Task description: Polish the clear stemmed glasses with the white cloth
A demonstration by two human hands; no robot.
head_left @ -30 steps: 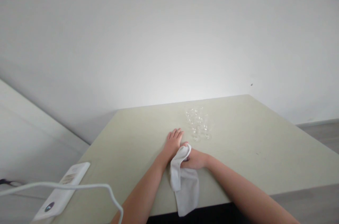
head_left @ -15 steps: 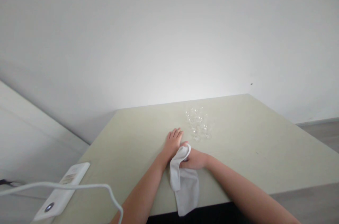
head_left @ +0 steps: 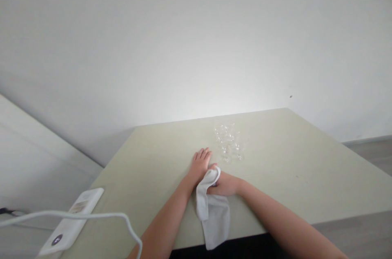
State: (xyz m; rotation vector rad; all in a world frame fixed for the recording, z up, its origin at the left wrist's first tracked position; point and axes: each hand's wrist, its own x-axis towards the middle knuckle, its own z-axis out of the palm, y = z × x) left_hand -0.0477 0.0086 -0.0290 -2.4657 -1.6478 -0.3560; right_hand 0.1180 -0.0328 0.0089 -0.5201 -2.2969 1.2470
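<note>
My left hand [head_left: 200, 164] lies flat on the table, palm down, its fingers stretched out toward the wall. Beside it, my right hand [head_left: 225, 183] is closed around a white cloth [head_left: 216, 218]. The cloth hangs in folds from the fingers toward the table's near edge, and its lower end reaches that edge. Just beyond both hands stands a close group of several clear stemmed glasses [head_left: 228, 142]. Neither hand touches the glasses. Part of the right hand's fingers is hidden by the cloth.
A pale green table [head_left: 165, 144] stands against a white wall [head_left: 196, 46]. At its left edge lies a white flat device [head_left: 72, 222] with a round dark mark. A white cable [head_left: 92, 215] crosses the lower left of the view. Wood-look floor [head_left: 361, 232] shows at right.
</note>
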